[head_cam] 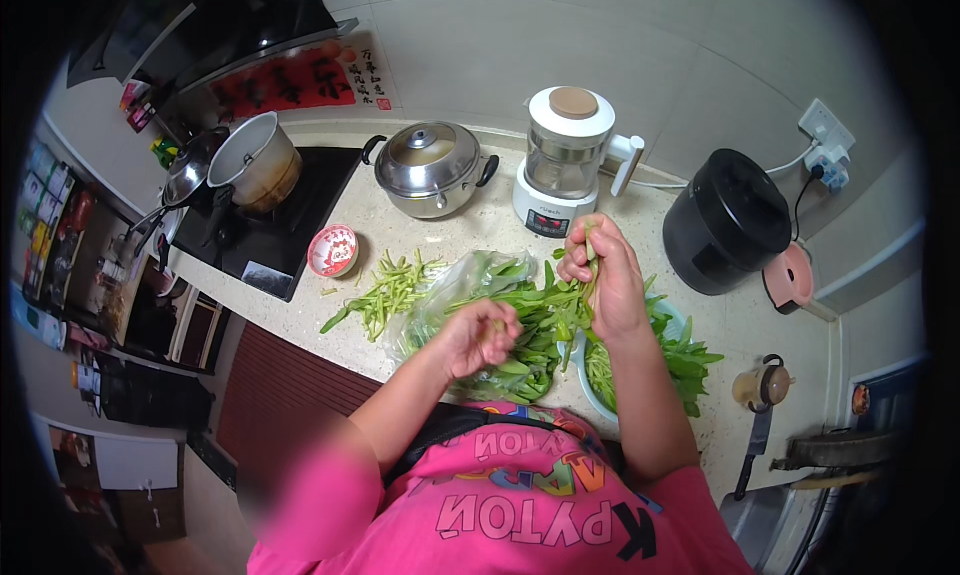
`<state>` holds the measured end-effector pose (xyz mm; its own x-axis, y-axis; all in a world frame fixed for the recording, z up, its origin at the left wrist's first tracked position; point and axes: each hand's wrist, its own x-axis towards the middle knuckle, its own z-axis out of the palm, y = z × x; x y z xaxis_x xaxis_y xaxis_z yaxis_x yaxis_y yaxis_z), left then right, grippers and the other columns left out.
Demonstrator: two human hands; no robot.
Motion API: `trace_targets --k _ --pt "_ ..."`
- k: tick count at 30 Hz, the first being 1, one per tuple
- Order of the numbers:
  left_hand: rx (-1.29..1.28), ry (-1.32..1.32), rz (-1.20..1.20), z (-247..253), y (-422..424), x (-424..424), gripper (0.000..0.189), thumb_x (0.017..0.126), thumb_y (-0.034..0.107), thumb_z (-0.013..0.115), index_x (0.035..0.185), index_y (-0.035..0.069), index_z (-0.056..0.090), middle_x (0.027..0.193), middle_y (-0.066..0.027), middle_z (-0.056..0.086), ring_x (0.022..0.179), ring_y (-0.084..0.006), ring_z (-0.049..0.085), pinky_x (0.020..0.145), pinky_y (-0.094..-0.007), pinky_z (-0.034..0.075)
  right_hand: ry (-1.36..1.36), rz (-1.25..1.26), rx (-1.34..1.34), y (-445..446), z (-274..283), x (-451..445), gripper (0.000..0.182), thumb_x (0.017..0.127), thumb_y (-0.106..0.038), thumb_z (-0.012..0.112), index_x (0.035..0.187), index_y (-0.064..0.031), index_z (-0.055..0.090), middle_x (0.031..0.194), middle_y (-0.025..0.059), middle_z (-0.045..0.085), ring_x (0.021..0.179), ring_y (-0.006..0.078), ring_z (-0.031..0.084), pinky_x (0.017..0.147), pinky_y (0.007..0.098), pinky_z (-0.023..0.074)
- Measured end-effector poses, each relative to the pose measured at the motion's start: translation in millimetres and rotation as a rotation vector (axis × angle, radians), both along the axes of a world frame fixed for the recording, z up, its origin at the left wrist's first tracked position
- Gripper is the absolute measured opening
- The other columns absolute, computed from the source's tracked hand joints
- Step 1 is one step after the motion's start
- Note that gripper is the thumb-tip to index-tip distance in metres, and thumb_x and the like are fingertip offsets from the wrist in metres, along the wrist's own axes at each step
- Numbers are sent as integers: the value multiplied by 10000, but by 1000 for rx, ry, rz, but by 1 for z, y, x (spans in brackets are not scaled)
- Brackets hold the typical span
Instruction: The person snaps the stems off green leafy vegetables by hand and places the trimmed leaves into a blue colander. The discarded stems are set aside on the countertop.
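My right hand (609,278) grips a small bunch of leafy green stems (589,263), with the leaves hanging below the fist. To its left, my left hand (480,340) hovers over a heap of leafy greens (525,357), its fingers curled and blurred. Whether it pinches a bit of stem I cannot tell. The heap lies partly in a clear plastic bag (450,290). Left of the bag is a pile of cut pale-green stems (390,293). Under my right forearm, a light-blue colander (581,376) holds cut stems and leaves, partly hidden by the arm.
A red-and-white bowl (333,251) stands beside the black cooktop (330,192), which carries a stained pot (255,162). Behind the greens are a lidded steel pot (427,170) and a glass blender (566,162). At right are a black rice cooker (724,222) and a knife (756,444).
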<state>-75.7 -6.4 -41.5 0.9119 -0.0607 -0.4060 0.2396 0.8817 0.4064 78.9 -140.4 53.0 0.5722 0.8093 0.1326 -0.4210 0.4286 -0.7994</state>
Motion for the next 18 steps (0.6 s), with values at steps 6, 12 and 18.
trace_targets --k 6,12,18 --pt "-219 80 -64 1 -25 17 389 953 371 507 1122 24 558 797 -32 581 553 -107 472 475 -259 380 69 53 87 -14 16 -15 235 1022 -274 437 940 -63 499 755 -5 455 618 45 352 626 207 351" --pt "112 -11 295 35 -13 26 386 998 396 485 1007 21 574 681 44 482 458 -35 329 380 -170 230 -89 -57 -90 -40 28 -11 257 1029 -304 429 922 -75 476 695 -23 404 576 40 321 584 212 341" --pt "539 218 -396 50 -27 23 615 930 622 458 982 25 594 618 54 429 402 -33 267 358 -189 179 32 42 88 -39 27 -6 266 1030 -304 410 914 -72 467 669 -26 384 548 49 298 564 226 313"
